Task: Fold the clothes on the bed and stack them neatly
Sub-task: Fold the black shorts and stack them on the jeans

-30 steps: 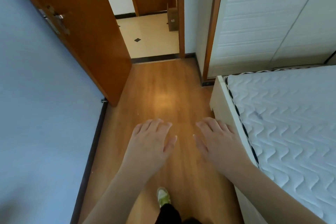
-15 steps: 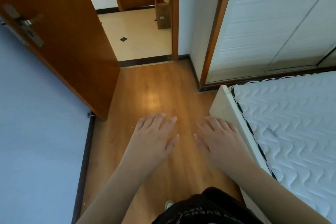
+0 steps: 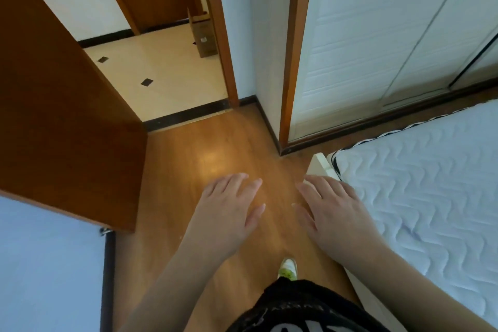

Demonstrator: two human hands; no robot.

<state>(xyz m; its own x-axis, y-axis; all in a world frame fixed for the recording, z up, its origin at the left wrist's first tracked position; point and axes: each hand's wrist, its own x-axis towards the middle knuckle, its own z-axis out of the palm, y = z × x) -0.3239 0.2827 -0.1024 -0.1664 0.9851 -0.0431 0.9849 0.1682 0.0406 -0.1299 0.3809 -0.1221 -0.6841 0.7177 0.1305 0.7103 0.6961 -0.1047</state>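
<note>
The wooden floor [image 3: 188, 170] spreads beneath both hands and runs ahead of them to a doorway. Left of the left hand [image 3: 229, 213] a brown door [image 3: 62, 116] stands swung open against a pale blue wall [image 3: 48, 272]. Ahead of the right hand [image 3: 334, 213] and off to its right, a white wardrobe [image 3: 377, 48] with sliding panels fills the far side. The bed [image 3: 420, 197] lies directly right of the right hand, its quilted white mattress bare in the part that shows; no clothes can be seen on it in this view. The pale bed frame corner [image 3: 319, 164] sits just ahead of the right hand's fingertips. Beyond the doorway, ahead of the left hand, is a cream tiled floor [image 3: 161, 70] with small dark diamonds, and a cardboard box [image 3: 202, 35] stands against the door frame there.

Both hands hover palm down over the floor, side by side and apart, fingers straight and relaxed, holding nothing. Below the hands a dark printed garment [image 3: 296, 307] worn by the person shows at the bottom edge, and a green-and-white shoe [image 3: 287, 269] pokes out just above it.
</note>
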